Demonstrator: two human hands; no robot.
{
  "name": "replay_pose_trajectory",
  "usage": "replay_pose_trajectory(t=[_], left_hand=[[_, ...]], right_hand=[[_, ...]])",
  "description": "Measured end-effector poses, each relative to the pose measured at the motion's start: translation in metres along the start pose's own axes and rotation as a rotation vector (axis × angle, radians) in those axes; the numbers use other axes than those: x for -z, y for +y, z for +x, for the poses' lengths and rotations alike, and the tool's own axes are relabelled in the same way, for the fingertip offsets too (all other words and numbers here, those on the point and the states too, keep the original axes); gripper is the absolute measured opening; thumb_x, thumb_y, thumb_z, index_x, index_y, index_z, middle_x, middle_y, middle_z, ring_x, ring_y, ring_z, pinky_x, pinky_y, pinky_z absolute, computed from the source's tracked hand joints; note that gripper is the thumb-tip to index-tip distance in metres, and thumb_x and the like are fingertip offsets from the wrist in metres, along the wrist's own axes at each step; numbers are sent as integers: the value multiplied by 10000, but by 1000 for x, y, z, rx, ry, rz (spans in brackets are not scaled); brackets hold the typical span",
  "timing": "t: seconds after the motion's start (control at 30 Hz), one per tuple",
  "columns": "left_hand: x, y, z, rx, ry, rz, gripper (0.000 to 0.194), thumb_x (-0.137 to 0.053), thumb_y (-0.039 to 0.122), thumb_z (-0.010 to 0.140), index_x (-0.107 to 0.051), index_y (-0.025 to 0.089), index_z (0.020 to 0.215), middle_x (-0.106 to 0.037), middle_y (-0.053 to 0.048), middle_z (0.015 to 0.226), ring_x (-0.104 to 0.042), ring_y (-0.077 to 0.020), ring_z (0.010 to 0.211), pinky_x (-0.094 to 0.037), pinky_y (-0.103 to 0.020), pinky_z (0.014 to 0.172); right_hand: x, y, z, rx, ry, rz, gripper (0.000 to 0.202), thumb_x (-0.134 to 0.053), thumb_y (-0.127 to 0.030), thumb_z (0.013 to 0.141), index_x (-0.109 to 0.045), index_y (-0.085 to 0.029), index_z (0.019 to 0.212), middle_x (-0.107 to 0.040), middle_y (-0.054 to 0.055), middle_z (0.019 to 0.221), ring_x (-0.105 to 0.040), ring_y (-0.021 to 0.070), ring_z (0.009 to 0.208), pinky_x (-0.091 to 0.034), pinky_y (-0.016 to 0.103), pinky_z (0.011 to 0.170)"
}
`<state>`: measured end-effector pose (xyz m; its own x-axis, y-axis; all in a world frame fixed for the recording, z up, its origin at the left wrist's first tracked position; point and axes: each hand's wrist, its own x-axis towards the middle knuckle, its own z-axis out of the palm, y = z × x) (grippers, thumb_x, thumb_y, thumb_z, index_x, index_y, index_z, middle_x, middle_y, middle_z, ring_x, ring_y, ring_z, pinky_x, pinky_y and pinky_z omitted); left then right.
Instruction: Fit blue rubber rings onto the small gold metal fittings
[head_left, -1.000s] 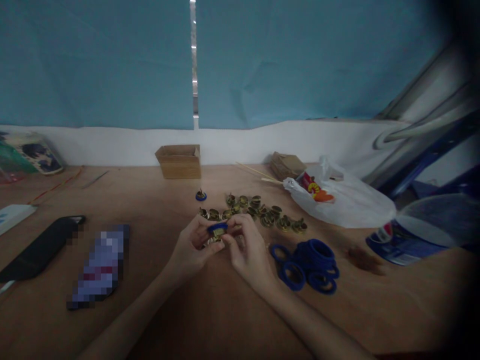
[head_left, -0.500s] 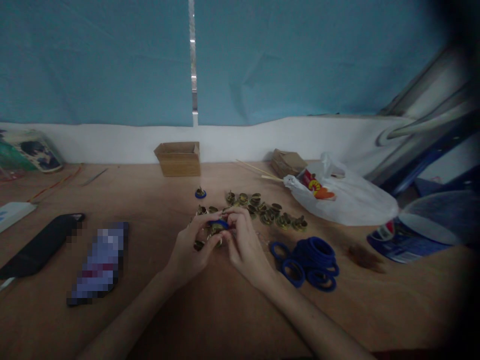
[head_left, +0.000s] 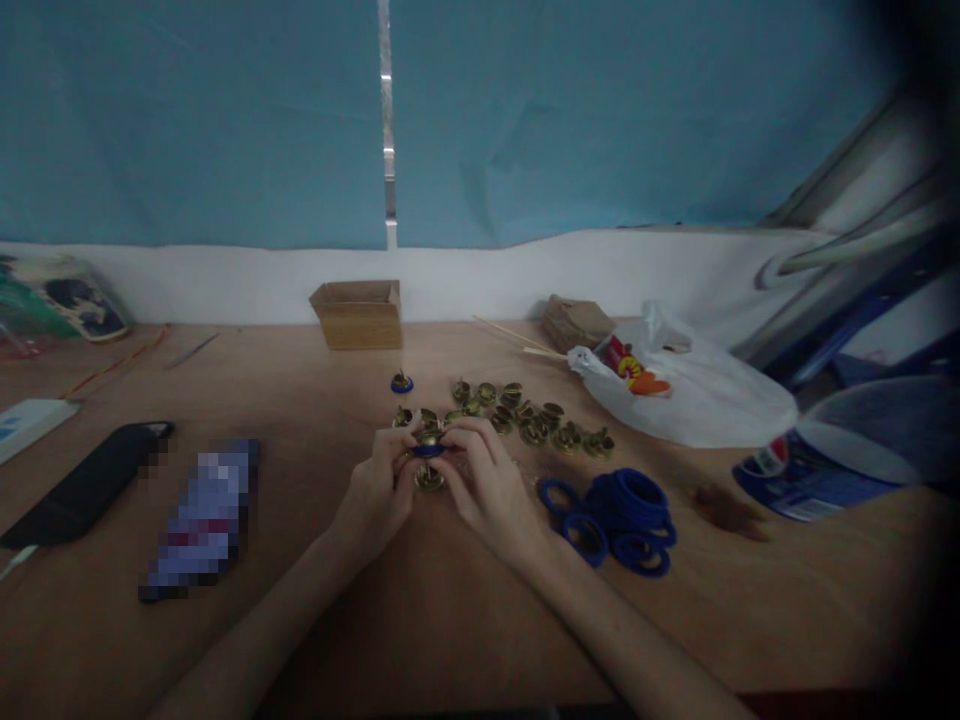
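Observation:
Between the fingertips of my left hand (head_left: 380,483) and my right hand (head_left: 487,483) is a brass part with a blue ring (head_left: 428,450) around it. Both hands pinch it from the sides, just above the table. Loose brass parts (head_left: 534,430) lie beyond and to the right of my fingers, and one brass part (head_left: 429,478) sits just below the held piece. A brass part with a blue ring (head_left: 402,382) stands apart, farther back. Right of my right hand lies a heap of blue rings (head_left: 630,505).
A small open cardboard box (head_left: 360,318) stands near the wall. On the right are a white plastic bag (head_left: 705,395), a brown packet (head_left: 576,322) and a blue container (head_left: 817,470). A black phone-like object (head_left: 90,480) and a blurred purple item (head_left: 202,520) lie left.
The held brass part has tilted so its blue ring now lies lower and flatter. My left hand's fingers have shifted to its side, uncovering the brass part below.

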<state>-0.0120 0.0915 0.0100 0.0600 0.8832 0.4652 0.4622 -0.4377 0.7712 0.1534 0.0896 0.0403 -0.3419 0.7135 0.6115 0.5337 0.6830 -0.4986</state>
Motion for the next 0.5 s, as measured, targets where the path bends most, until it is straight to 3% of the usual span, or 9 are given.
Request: replay_pose_trajectory(t=[0.2, 0.5], left_hand=[[0, 7, 2, 65, 14, -158, 196, -563, 159, 839, -413, 244, 932, -723, -91, 1046, -707, -216, 953, -533, -266, 696], [-1, 9, 0, 83, -24, -93, 165, -541, 192, 857, -419, 234, 961, -704, -8, 786, -714, -174, 679, -475, -225, 561]], right_hand=[[4, 1, 4, -28, -12, 83, 212, -512, -173, 908, -454, -231, 1104, -566, 91, 1097, -590, 215, 1034, -524, 382, 861], [0, 4, -1, -118, -61, 52, 196, -487, -133, 897, -449, -217, 1070, -609, 76, 983, -629, 202, 898, -513, 332, 763]])
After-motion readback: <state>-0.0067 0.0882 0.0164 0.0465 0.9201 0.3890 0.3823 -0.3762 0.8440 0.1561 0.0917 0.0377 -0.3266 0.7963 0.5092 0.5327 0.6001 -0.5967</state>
